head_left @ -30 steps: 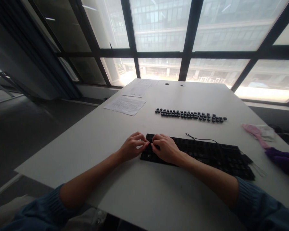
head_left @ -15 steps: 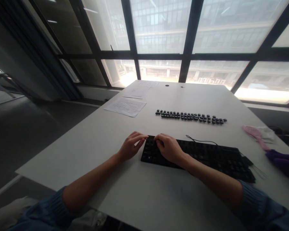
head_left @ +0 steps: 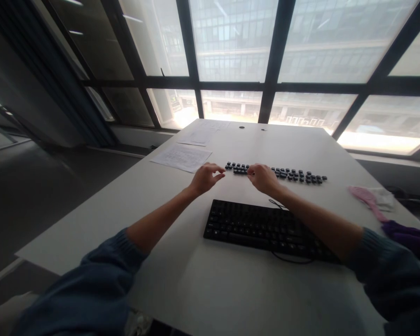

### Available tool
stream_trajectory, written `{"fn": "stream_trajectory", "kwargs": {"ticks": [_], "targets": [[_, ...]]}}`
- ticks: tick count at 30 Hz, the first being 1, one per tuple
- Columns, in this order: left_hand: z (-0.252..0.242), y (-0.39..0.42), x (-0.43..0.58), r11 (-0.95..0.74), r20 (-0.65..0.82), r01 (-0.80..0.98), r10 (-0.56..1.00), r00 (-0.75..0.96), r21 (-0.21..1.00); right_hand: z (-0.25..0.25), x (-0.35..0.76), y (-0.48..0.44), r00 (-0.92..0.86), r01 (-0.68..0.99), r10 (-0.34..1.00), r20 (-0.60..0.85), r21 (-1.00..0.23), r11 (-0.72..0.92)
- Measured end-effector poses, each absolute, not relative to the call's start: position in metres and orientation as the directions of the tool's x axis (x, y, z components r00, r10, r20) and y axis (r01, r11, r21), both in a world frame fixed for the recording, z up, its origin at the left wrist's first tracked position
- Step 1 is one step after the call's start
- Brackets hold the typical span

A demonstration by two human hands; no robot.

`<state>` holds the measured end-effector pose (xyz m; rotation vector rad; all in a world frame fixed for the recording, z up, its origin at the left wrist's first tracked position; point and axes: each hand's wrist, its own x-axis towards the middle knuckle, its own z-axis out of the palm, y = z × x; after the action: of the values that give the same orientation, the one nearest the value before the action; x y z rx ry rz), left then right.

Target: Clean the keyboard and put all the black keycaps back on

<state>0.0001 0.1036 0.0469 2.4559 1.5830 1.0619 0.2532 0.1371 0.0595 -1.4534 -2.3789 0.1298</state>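
A double line of loose black keycaps (head_left: 296,176) lies across the white table beyond the black keyboard (head_left: 243,226). My left hand (head_left: 206,178) is at the left end of that line, thumb and index finger slightly apart, with nothing visible between them. Over the left part of the line is my right hand (head_left: 263,179), fingers curled together in a pinch and hiding some keycaps; whatever it may hold is too small to make out. My right forearm crosses above the keyboard's right side and covers part of it.
Printed sheets of paper (head_left: 182,157) lie at the table's left. Toward the right edge are a pink brush-like object (head_left: 367,197), white tissue (head_left: 383,199) and purple cloth (head_left: 408,238). The keyboard's cable (head_left: 294,261) loops at its front. Windows stand behind the table.
Both hands have moved forward, away from the keyboard's upper left corner, to the line of keycaps. More of the keyboard's left side now shows.
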Motion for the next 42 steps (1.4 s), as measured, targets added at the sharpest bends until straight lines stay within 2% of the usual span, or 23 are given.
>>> {"fn": "stream_trajectory", "kwargs": {"ticks": [4, 11, 17, 25, 27, 30, 32, 34, 38, 42], "targets": [[0.032, 0.158, 0.022, -0.402, 0.45, 0.878, 0.855, 0.257, 0.261, 0.047, 0.239, 0.177, -0.455, 0.848, 0.856, 0.244, -0.176, 0.5], [0.009, 0.191, 0.034, -0.45, 0.42, 0.878, 0.837, 0.351, 0.163, 0.024, 0.223, 0.199, -0.533, 0.807, 0.808, 0.252, -0.135, 0.575], [0.001, 0.195, 0.034, -0.487, 0.425, 0.858, 0.819, 0.384, 0.163, 0.013, 0.215, 0.203, -0.56, 0.781, 0.782, 0.272, -0.139, 0.608], [0.003, 0.19, 0.034, -0.496, 0.453, 0.837, 0.816, 0.358, 0.231, 0.017, 0.214, 0.193, -0.539, 0.772, 0.778, 0.322, -0.18, 0.61], [0.009, 0.18, 0.031, -0.478, 0.47, 0.832, 0.824, 0.315, 0.28, 0.023, 0.218, 0.184, -0.509, 0.764, 0.78, 0.364, -0.226, 0.604], [0.025, 0.15, 0.023, -0.463, 0.455, 0.759, 0.855, 0.248, 0.457, 0.033, 0.23, 0.157, -0.44, 0.672, 0.794, 0.42, -0.433, 0.601], [0.035, 0.121, 0.018, -0.453, 0.391, 0.687, 0.883, 0.258, 0.569, 0.039, 0.239, 0.131, -0.424, 0.568, 0.819, 0.388, -0.59, 0.573], [0.044, 0.089, 0.015, -0.43, 0.315, 0.635, 0.903, 0.293, 0.642, 0.041, 0.246, 0.102, -0.449, 0.487, 0.835, 0.32, -0.696, 0.528], [0.048, 0.038, 0.016, -0.326, 0.137, 0.567, 0.927, 0.35, 0.756, 0.037, 0.251, 0.055, -0.536, 0.404, 0.819, 0.204, -0.79, 0.461], [0.042, 0.018, 0.02, -0.26, 0.057, 0.538, 0.93, 0.363, 0.802, 0.027, 0.245, 0.036, -0.566, 0.379, 0.807, 0.167, -0.817, 0.435]]}}
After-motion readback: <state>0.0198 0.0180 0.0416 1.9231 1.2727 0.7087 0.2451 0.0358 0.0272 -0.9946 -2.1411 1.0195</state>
